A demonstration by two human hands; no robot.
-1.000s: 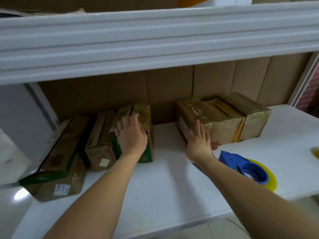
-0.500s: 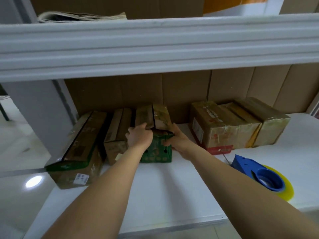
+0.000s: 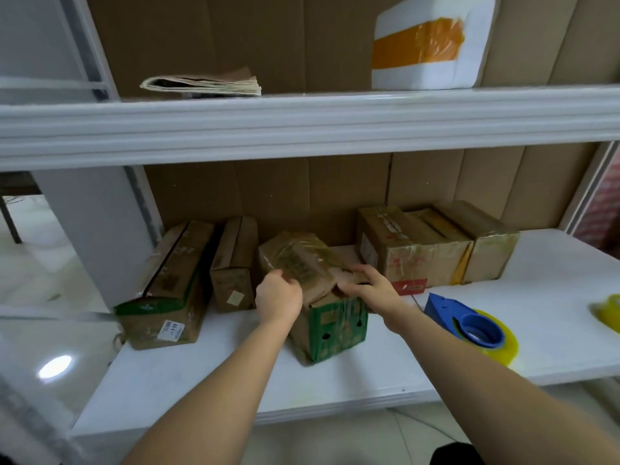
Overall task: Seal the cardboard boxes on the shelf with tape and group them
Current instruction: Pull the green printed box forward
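A brown box with a green end (image 3: 330,325) lies tilted on the white shelf (image 3: 369,374), pulled forward from the row. My left hand (image 3: 278,297) grips its top left edge. My right hand (image 3: 369,286) holds the top flap on its right side. Two more unsealed boxes lie to the left: a long one with a green band (image 3: 167,290) and a narrow one (image 3: 233,263). A group of taped boxes (image 3: 432,246) stands at the back right. A blue tape dispenser with a yellow roll (image 3: 469,325) lies on the shelf right of my right forearm.
Another yellow tape roll (image 3: 609,312) shows at the right edge. The upper shelf (image 3: 302,122) overhangs the work area and carries a stack of folded paper (image 3: 204,83) and a white parcel with orange tape (image 3: 429,45). Glossy floor lies to the left.
Both hands came onto the green-ended box and drew it forward and askew from the row. The camera tilted up, revealing the upper shelf.
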